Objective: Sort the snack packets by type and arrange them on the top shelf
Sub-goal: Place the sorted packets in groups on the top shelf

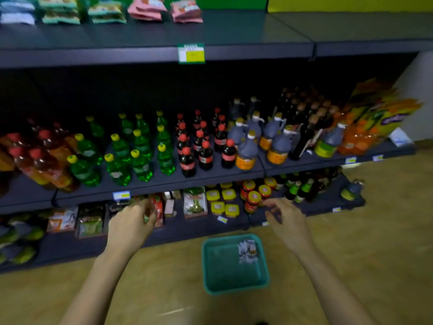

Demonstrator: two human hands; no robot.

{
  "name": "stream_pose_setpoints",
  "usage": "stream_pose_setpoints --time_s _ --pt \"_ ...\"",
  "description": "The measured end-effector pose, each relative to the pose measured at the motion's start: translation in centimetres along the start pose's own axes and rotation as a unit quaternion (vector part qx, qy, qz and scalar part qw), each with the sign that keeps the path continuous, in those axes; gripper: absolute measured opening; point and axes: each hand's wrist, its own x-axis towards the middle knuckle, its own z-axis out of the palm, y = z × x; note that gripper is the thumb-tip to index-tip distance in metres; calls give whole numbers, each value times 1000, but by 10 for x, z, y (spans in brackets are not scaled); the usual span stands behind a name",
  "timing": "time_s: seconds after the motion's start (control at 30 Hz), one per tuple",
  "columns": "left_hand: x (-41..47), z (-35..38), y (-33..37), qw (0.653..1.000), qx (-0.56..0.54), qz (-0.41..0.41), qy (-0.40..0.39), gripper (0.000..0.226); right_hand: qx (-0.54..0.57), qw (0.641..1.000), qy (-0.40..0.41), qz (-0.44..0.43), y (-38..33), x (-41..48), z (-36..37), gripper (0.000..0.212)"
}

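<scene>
left hand (pixel 131 225) curled, grip unclear | right hand (pixel 287 221) spread, empty | pinch white printed packet (pixel 248 251) from teal plastic basket (pixel 223 268) | pile beside pink packets (pixel 186 11), dark top shelf (pixel 234 31)

Both bare forearms extend from the near edge toward the far side. Left hand (pixel 131 225): back uppermost, fingers curled, grip blurred. Right hand (pixel 287 222): fingers loosely bent, relaxed.

Snack packets (pixel 145 10) lie stacked on the top shelf (pixel 234 31); a teal tray (pixel 222 268) sits on the floor (pixel 375 231).
</scene>
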Motion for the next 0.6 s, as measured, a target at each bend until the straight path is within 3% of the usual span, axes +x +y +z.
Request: stream_pose_setpoints --time_s 0.33,0.6 --pt "-44 153 113 976 -99 -124 -146 5 -34 986 -140 82 145 -3 -3 24" --pt "-37 286 121 948 -120 -150 -254 11 29 967 -190 167 232 13 83 20"
